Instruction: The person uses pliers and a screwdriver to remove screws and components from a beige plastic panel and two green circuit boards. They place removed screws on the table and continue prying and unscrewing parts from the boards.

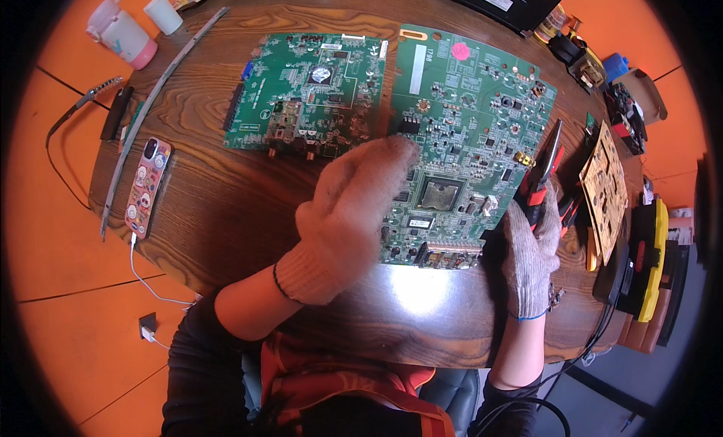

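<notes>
A large green circuit board (467,147) with a dark square chip and a pink round sticker lies in the middle. My left hand (350,200), in a knitted work glove, reaches over its left edge, fingers close together. Motion blurs this hand, so its grip on the board is unclear. At the board's lower right, my gloved right hand (533,237) is closed around red-handled long-nose pliers (538,192), their jaws pointing up and away from me. A second green circuit board (343,68), smaller, with a blue connector on its left side, lies just to the left.
A phone (148,182) on a white cable and a long grey strip (162,98) lie at the left. Beyond them stand a pink-and-white bottle (124,36) and a white cup (163,14). Tan boards (605,192) and a yellow-black case (654,260) are at the right.
</notes>
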{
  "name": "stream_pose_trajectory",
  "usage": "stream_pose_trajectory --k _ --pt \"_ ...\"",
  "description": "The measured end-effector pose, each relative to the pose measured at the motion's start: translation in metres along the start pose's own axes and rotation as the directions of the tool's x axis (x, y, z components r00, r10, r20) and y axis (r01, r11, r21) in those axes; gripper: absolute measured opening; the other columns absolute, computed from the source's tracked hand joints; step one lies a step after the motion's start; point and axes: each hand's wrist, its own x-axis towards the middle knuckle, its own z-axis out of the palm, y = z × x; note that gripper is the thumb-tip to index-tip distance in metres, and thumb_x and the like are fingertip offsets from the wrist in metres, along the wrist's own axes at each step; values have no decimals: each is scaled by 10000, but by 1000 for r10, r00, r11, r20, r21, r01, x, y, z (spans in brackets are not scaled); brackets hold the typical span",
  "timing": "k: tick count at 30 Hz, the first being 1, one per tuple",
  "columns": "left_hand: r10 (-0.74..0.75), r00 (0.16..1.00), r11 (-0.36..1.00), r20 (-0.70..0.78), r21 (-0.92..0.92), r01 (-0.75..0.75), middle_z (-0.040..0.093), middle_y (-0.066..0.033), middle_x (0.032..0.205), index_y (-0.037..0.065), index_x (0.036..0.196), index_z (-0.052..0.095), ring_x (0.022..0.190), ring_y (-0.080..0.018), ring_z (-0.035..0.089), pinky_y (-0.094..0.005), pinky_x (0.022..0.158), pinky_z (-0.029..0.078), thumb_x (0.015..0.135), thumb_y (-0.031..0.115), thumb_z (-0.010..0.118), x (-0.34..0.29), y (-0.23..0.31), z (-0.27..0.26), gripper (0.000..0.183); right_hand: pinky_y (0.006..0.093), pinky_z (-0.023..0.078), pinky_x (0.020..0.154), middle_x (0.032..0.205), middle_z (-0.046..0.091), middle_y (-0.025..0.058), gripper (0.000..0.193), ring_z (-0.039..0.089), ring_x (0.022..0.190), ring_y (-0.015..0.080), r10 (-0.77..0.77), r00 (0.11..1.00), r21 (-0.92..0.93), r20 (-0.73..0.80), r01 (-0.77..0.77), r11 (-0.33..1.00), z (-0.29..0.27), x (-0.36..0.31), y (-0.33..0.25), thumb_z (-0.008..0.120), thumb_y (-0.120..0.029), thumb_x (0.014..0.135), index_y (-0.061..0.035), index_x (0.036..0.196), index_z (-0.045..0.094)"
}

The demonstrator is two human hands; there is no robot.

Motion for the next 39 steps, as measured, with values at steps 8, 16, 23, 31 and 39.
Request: stream_pose_trajectory --k 8,16,23,31,39 --pt "-520 846 630 119 -615 474 642 -86 1092 4 1222 602 985 -133 600 -267 875 481 942 283 624 13 7 1 396 211 460 605 891 599 3 529 552 699 62 31 1000 15 -4 -31 999 0 -1 1 680 -78 867 -78 1359 487" --pt "-461 860 602 218 -635 484 634 -72 1111 4 1223 594 991 -129 594 -263 880 480 948 278 611 13 6 -6 389 214 460 598 876 602 9 548 561 695 69 61 997 -6 -38 -61 998 -1 -2 2 681 -72 865 -79 1371 473" --pt "-306 951 939 45 -152 309 602 -119 1187 35 1269 574 1012 -172 601 -290 868 503 978 150 512 6 -5 -2 319 201 461 618 944 607 9 508 558 713 58 39 999 28 -31 -38 999 4 -1 -1 654 -29 864 -78 1346 501" --pt "-101 994 988 46 123 94 620 -152 1194 36 1246 580 1044 -258 620 -340 889 525 936 73 488 4 -7 -11 325 237 514 717 1057 620 48 450 600 827 92 78 995 30 62 -80 996 1 -4 -7 643 -24 854 -41 1287 520" --pt "-489 853 685 182 -525 505 623 -154 1184 25 1286 522 1021 -271 645 -389 865 559 980 207 449 15 5 -5 363 263 536 725 1094 599 72 456 622 807 114 4 997 -109 72 4 994 1 -1 -5 616 -21 855 -27 1299 513"
